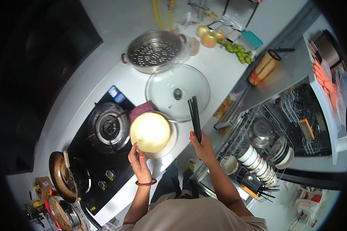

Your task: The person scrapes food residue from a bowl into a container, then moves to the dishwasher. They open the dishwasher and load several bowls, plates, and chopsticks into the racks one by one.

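Note:
My left hand [140, 166], with a brown bangle at the wrist, grips the near edge of a round pale yellow bowl [151, 131]. Glare washes out the bowl's surface, so its contents cannot be made out. Partly beneath it, a white round plate-like piece [173, 143] shows at the counter edge. My right hand [203, 145] is closed around the lower ends of a bundle of black chopsticks [194, 115], which point away from me. Beyond them lies a large glass lid [188, 83] with a dark knob. A purple cloth [141, 109] sits behind the bowl.
A steel steamer pot [154, 55] stands at the back, near apples [209, 39] and green grapes [239, 52]. The black gas hob [75, 150] is left, with a wok [62, 176]. At right, an open dishwasher's lower rack [266, 114] carries several bowls [258, 164] and plates [280, 154].

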`<state>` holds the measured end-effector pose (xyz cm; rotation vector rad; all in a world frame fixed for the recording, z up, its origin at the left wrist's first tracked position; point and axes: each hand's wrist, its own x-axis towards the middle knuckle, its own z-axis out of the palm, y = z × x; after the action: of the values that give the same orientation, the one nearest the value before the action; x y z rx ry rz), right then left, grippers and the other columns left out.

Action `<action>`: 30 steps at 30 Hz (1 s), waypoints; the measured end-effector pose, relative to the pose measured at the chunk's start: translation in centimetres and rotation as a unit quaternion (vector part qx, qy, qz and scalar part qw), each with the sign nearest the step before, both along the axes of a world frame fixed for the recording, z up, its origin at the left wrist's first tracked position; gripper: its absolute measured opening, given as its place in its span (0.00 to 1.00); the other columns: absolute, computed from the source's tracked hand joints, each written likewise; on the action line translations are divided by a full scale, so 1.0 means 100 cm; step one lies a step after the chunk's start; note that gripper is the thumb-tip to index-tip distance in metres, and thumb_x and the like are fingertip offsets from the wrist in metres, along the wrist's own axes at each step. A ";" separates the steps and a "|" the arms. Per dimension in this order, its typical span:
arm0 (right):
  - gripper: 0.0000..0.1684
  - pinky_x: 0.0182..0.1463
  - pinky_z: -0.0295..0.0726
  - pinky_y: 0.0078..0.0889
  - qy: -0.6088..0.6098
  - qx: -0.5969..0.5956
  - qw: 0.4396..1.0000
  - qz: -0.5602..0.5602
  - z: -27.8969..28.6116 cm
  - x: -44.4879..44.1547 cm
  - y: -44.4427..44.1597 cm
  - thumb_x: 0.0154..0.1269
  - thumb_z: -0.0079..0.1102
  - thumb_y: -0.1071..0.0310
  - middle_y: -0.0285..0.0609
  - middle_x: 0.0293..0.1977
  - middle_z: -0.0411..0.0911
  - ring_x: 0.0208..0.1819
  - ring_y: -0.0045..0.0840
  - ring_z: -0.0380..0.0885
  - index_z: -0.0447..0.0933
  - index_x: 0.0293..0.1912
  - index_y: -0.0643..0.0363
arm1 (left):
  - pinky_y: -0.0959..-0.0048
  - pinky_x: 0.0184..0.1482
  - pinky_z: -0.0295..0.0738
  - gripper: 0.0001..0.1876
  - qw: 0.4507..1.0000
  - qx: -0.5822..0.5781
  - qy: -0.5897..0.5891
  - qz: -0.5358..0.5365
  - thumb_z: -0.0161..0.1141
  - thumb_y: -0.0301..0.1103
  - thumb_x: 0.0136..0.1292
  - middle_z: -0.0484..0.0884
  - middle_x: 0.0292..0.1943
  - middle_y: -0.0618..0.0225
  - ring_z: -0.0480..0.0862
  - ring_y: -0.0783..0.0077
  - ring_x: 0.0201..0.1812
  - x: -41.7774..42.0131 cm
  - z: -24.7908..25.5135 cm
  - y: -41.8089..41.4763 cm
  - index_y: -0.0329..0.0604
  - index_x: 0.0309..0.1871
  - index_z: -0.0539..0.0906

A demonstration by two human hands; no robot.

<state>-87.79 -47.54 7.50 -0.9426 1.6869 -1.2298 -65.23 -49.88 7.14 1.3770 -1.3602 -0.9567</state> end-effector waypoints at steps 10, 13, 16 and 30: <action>0.15 0.26 0.65 0.17 -0.183 -0.114 0.976 -0.025 0.007 -0.048 0.036 0.69 0.49 0.56 0.31 0.23 0.67 0.22 0.12 0.64 0.67 0.37 0.60 | 0.61 0.65 0.52 0.37 0.948 -0.028 -0.127 -0.290 0.61 0.30 0.52 0.63 0.60 0.47 0.62 0.48 0.62 -0.120 0.017 0.037 0.33 0.65 0.58; 0.15 0.29 0.67 0.16 -0.207 -0.137 0.969 -0.023 0.005 -0.053 0.046 0.69 0.49 0.57 0.31 0.26 0.68 0.25 0.12 0.66 0.68 0.39 0.60 | 0.61 0.65 0.55 0.39 0.909 -0.005 -0.073 -0.410 0.61 0.26 0.49 0.62 0.61 0.45 0.61 0.47 0.63 -0.153 0.015 0.042 0.33 0.66 0.56; 0.13 0.33 0.67 0.16 -0.169 -0.153 0.973 -0.030 -0.005 -0.062 0.060 0.69 0.50 0.58 0.30 0.27 0.68 0.29 0.12 0.67 0.70 0.38 0.60 | 0.63 0.62 0.60 0.37 0.897 0.088 0.026 -0.432 0.58 0.24 0.51 0.67 0.58 0.45 0.67 0.48 0.60 -0.182 0.010 0.049 0.37 0.66 0.56; 0.24 0.26 0.52 0.22 -0.370 -0.187 0.852 -0.321 0.001 -0.163 0.167 0.72 0.39 0.51 0.28 0.12 0.50 0.16 0.16 0.48 0.67 0.23 0.55 | 0.58 0.48 0.68 0.16 0.787 -0.008 -0.133 -0.602 0.55 0.27 0.55 0.74 0.40 0.48 0.74 0.46 0.45 -0.289 -0.030 0.122 0.34 0.48 0.71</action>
<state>-104.09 -30.83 7.59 -0.0008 1.1470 -2.0835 -94.11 -37.65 4.15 0.4717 -2.5372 -1.5455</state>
